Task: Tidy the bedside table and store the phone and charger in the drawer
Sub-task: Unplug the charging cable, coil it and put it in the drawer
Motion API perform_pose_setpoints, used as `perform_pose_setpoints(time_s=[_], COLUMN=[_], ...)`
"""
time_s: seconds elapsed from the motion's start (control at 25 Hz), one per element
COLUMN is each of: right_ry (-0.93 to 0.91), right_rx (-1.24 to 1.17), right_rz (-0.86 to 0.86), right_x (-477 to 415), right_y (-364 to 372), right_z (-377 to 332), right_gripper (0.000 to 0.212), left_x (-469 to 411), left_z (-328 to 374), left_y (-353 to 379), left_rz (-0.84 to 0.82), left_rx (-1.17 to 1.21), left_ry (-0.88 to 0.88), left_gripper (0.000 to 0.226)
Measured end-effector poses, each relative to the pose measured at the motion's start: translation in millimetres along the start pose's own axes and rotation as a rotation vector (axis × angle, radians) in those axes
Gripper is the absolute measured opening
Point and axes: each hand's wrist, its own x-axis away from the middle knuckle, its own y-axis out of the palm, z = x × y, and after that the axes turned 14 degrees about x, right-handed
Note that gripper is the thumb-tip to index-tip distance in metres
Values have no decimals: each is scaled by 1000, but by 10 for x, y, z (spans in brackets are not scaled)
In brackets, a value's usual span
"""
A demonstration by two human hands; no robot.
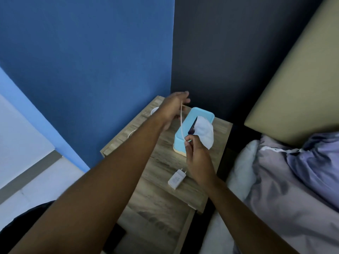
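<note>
A thin white charger cable (53, 120) runs taut between my two hands above the wooden bedside table (166, 187). My left hand (174, 107) holds its upper end over the table's far side. My right hand (197, 156) pinches its lower end beside the blue tissue box (185, 129). The white charger plug (176, 178) lies flat on the table, just left of my right wrist. Below the table's front edge the drawer (156, 228) stands pulled out. A dark flat object (119, 233), possibly the phone, lies in it, mostly hidden by my left arm.
A white tissue (204, 131) sticks out of the tissue box. Two round white objects (154, 110) sit at the table's left edge, partly behind my left arm. The bed with grey bedding (286, 180) and a beige headboard (297, 85) is close on the right. Blue walls stand behind.
</note>
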Motion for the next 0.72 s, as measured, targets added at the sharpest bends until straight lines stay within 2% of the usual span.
perform_pose_setpoints(time_s=[0.24, 0.4, 0.48, 0.56, 0.64, 0.72], right_ry=[-57, -116, -100, 23, 175, 201], right_rx=[-178, -346, -561, -945, -1289, -1456], right_rz=[-55, -73, -193, -409, -695, -865], right_x=[-85, -159, -209, -262, -334, -395], right_y=[11, -294, -490, -731, -1012, -1282], right_z=[-133, -482, -689, -941, -1212, -1499], right_gripper=[11, 14, 15, 19, 27, 31], left_x=[-53, 142, 227, 402, 620, 871], left_z=[395, 438, 393, 418, 520, 623], left_y=[-568, -977, -1158, -1314, -1389, -1419], left_rz=[99, 218, 269, 353, 469, 552], left_rx=[255, 69, -68, -168, -332, -549], left_ry=[253, 503, 617, 696, 772, 841], left_gripper=[41, 50, 38, 23, 23, 24])
